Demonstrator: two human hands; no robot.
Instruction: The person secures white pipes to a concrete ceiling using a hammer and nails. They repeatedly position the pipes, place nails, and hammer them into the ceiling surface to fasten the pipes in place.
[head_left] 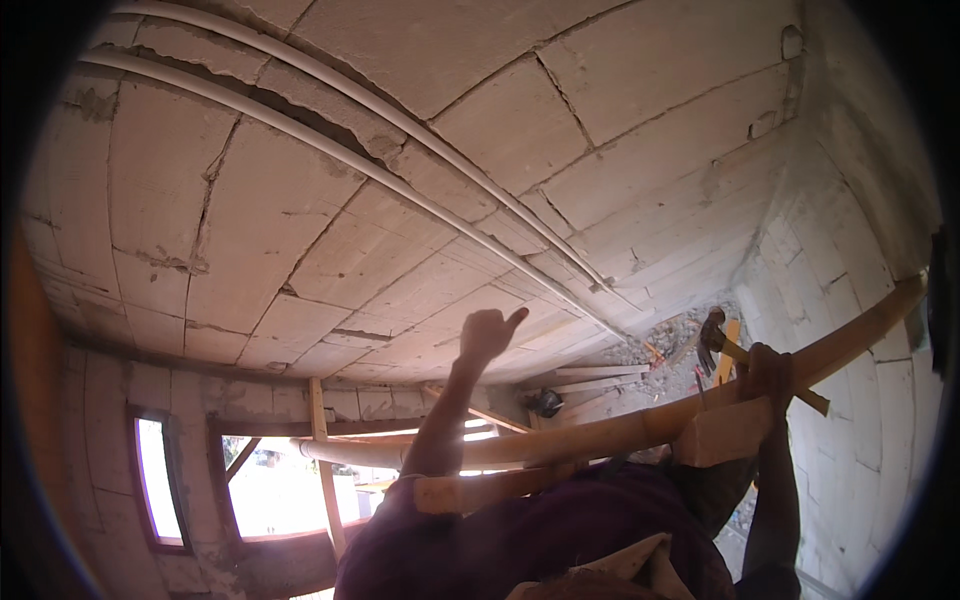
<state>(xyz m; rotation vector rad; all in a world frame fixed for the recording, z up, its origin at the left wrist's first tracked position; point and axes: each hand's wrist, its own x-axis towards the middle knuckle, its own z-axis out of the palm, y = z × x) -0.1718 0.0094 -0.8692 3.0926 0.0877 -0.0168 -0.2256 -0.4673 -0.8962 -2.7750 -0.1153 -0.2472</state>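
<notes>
My left hand (487,334) is raised in front of the block wall (440,290), its fingers curled and its thumb sticking out to the right. Whatever those fingers may hold is hidden. At the right, my right hand (766,374) grips a hammer (733,349) by its yellowish handle. The dark claw head points up and left, and the handle's end shows beyond the hand. A long, jointed, bamboo-like pole (590,438) runs across in front of my body and passes close by the right hand.
Two pale pipes (350,158) slant down along the wall beside a rough groove. Rubble (690,345) and planks (600,372) lie below, near a dark object (546,403). Pale wooden pieces (722,432) are close to my body. At lower left stand a window opening (290,490) and an upright timber (322,455).
</notes>
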